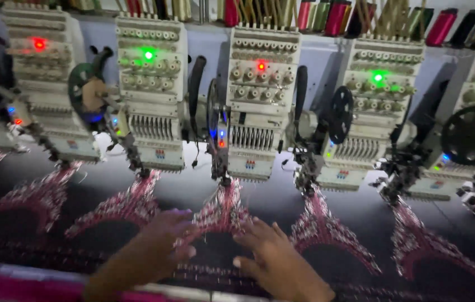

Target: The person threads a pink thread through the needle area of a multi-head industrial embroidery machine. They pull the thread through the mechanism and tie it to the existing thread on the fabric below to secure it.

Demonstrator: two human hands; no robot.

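Both hands lie low in the centre of the frame on a black cloth [282, 204] stretched flat under a row of white multi-needle embroidery heads [260, 100] that spans the upper half of the picture. The left hand [164, 237] rests palm down with fingers loosely extended, fingertips touching the lower left edge of a pink and white arch-shaped embroidered motif [223, 210]; it grips nothing. The right hand [268, 254] lies just beside it, to the lower right of the same motif, fingers spread and flat on the cloth, likewise grasping nothing. That motif sits directly below the centre head, which shows a red indicator lamp [260, 66]. Similar motifs repeat to left and right, one under each head. Red and dark thread cones [335, 17] stand along the top edge. Motion blur softens the fingertips.
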